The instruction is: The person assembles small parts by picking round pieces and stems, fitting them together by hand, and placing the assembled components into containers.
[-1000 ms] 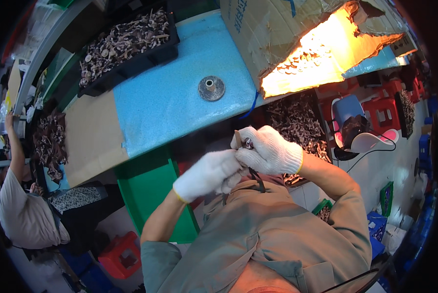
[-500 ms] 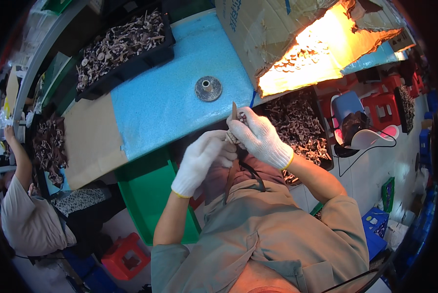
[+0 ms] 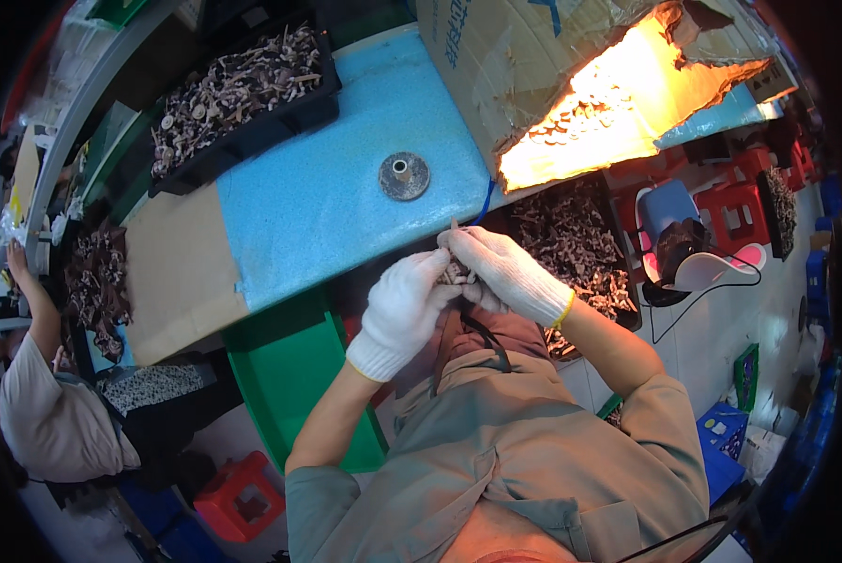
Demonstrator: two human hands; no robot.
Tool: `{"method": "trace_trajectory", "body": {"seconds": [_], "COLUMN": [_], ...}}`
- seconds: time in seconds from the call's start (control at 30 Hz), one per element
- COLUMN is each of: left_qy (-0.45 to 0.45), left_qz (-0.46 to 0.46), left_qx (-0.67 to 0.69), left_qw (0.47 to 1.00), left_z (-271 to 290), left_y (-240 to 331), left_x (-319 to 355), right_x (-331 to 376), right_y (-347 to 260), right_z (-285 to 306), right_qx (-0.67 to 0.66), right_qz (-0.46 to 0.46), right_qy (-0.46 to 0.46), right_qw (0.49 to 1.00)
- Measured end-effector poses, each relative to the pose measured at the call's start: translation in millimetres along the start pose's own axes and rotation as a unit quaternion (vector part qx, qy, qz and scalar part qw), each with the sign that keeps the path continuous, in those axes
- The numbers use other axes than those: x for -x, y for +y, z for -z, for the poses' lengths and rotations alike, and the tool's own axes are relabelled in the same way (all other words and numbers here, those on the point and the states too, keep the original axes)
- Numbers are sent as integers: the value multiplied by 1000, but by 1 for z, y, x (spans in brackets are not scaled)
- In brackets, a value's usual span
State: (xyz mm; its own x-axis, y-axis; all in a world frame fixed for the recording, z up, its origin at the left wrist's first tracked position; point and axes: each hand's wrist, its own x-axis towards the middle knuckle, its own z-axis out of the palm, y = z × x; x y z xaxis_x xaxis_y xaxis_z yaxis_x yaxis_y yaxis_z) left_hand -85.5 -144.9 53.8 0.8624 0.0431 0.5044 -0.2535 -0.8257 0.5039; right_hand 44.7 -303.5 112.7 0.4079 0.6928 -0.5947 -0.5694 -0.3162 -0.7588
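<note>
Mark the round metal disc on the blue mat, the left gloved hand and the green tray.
round metal disc [image 3: 404, 175], head view, its flat rim.
left gloved hand [image 3: 404, 305], head view, back of the glove.
green tray [image 3: 289, 375], head view, bare floor.

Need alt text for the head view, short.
Two white-gloved hands, left hand and right hand, meet over a small dark part above a blue foam-topped bench. Black trays of dark parts and a round metal disc lie beyond.
</note>
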Motion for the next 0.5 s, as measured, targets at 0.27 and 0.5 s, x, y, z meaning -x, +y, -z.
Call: {"method": "trace_trajectory", "body": {"seconds": [0.27,0.5], "left_qy": [-80,-86], "left_qz": [455,308], "left_qx": [516,220], "left_qw": [721,922], "left_z": [6,26], "left_y": [12,-3], "left_x": [5,4], "right_x": [-18,-21], "right_y": [33,7], "right_z": [42,14], "right_qx": [520,157], "right_qz": [434,25], "right_qy": [11,-84], "right_qw": [736,984]}}
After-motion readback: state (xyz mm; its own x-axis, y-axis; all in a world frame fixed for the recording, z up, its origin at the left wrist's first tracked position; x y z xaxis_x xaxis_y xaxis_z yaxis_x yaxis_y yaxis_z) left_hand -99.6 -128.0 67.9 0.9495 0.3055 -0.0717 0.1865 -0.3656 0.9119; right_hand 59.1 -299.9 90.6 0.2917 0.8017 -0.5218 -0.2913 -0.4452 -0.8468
